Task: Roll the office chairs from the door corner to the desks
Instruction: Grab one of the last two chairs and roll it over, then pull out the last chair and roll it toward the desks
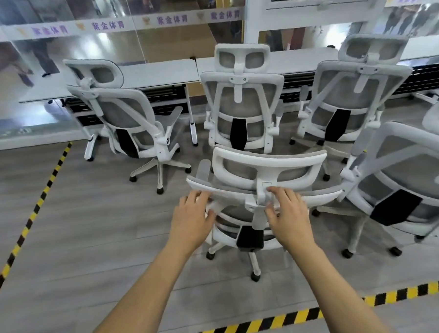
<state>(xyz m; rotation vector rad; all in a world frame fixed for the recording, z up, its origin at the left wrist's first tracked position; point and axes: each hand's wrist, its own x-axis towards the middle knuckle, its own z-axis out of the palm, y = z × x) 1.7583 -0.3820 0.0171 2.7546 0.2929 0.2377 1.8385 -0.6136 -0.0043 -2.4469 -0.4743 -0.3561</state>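
The step in hand looked like the rolling itself: the person stood behind the near chair [258, 216] with both arms stretched forward and down, driving it by its backrest across the floor [90, 236] inside the striped tape [272, 321]. The left hand [193, 216] held the top rail of the backrest near its left end, fingers laid over the edge and thumb tucked beneath. The right hand [287, 213] gripped the bracket where the headrest stem met the rail, fingers curled over it and thumb against the stem; some blur made the fingertips hard to read. The near chair faced away from the person, upright, well short of the tabletop [157, 72] and directly behind the middle chair [243, 106], which was already parked there between the left chair [124, 112] and the right chair [349, 96]. Another chair [405, 182] stood just beside the near one on the right, their frames close or touching; which could not be told. Since the places straight ahead appeared taken, the next move probably called for swinging the casters sideways toward a free place, with even pressure from both hands to keep the base from clipping its neighbours. Where a free place lay was not visible.
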